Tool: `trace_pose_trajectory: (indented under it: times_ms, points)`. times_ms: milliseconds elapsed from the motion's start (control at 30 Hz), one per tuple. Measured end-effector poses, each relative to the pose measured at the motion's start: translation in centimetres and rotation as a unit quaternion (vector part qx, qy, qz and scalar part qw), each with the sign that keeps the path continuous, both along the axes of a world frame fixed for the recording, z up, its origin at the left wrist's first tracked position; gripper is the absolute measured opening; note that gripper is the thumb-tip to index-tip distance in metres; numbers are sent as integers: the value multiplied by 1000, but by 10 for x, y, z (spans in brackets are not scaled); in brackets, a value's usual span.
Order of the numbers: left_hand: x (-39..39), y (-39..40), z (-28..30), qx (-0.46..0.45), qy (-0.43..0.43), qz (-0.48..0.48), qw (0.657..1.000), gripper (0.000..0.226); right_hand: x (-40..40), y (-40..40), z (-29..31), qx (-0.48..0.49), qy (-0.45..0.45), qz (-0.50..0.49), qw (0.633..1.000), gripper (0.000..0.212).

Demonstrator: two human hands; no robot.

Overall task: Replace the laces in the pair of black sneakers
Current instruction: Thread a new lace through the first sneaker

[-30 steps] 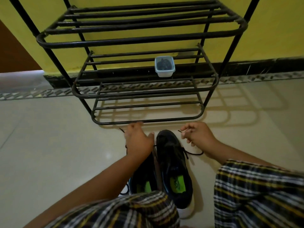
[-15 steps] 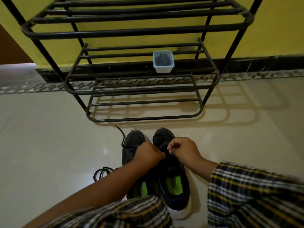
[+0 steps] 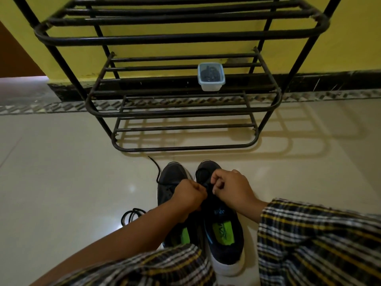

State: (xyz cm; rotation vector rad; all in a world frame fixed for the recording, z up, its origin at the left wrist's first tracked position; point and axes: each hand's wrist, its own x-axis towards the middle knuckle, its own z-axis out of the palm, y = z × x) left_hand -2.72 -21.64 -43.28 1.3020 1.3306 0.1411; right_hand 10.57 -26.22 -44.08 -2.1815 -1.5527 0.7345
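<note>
Left hand: fingers curled at right sneaker lacing; grasp hidden.
Right hand: likewise, contents indiscernible.
Left sneaker: heel hidden.

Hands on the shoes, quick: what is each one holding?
Left hand: fingers curled, pinching the thin black lace of the right black sneaker.
Right hand: pinching the same lace.

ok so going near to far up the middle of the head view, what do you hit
right sneaker → right hand pinching its lace, with the left hand beside it → bottom rail of the black metal shoe rack → small plastic container on a rack shelf → yellow wall
</note>
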Motion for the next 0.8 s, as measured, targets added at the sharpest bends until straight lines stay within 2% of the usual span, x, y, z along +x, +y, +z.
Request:
trace_pose_trajectory:
  times_ms: [133,800]
  points:
    - [-3,2,0,-19,-17,2,1000,16,0,-1,3,-12,-3,17,1000,36]
    - [-2,1,5,-48,-30,17,998,15,1,2,-3,15,61,-50,997,39]
